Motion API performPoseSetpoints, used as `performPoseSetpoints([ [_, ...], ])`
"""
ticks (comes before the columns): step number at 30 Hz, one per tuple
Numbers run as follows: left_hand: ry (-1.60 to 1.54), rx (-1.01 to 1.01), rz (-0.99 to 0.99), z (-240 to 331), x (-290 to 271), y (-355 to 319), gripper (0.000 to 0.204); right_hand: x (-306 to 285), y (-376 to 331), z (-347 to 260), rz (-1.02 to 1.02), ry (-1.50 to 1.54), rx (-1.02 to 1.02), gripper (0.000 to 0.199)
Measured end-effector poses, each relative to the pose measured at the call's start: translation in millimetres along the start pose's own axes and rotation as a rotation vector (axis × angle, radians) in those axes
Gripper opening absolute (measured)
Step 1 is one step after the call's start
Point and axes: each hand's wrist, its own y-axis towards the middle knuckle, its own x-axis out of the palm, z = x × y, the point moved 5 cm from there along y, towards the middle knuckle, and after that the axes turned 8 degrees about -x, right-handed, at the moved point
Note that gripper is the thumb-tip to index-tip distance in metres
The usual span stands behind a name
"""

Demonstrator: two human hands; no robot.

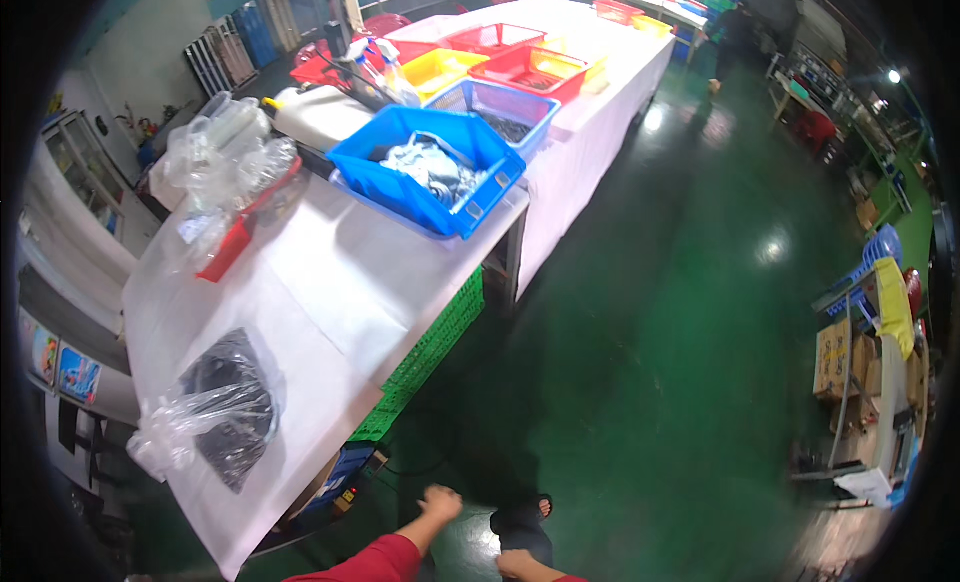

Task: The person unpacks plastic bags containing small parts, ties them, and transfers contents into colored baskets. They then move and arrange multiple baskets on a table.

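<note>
My left hand (440, 502) hangs over the green floor just off the table's near right corner, its fingers curled in with no object showing in them. At the bottom edge, my right hand (517, 563) is in front of my dark trouser leg, also curled, and nothing shows in it. Neither hand touches the table. Nearest on the white-covered table (310, 322) lies a clear plastic bag with dark contents (232, 412), its top gathered to the left. A blue bin (400, 194) holding crumpled, pale bluish material stands farther along the table.
Behind the blue bin are a lavender basket (545, 122), a red tray (570, 82) and a yellow tray (430, 77). Clear bags (230, 152) pile over a red tray at left. Green crates (420, 352) stand under the table. A cluttered shelf (870, 382) is at right.
</note>
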Motion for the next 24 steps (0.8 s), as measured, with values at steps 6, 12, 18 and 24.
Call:
performPoseSetpoints([
  [6, -0.493, 0.477, 0.620, 141.9, -143.1, -207.3, 0.032, -160.6, -89.7, -60.0, 0.055, -0.094, -0.119, 0.033],
  [12, -0.534, 0.470, 0.458, 129.3, -304.3, -266.0, 0.028, -218.9, -241.9, -5.7, 0.232, 0.382, -0.239, 0.043],
  [18, -0.620, 0.266, 0.499, 70.7, -304.6, -249.2, 0.031, -191.1, -315.5, 41.5, 0.238, 0.833, -0.194, 0.035],
  [24, 0.385, 0.186, -0.374, 5.3, -142.0, -130.5, 0.036, -246.8, -347.9, 53.4, 0.220, 0.990, -0.264, 0.040],
])
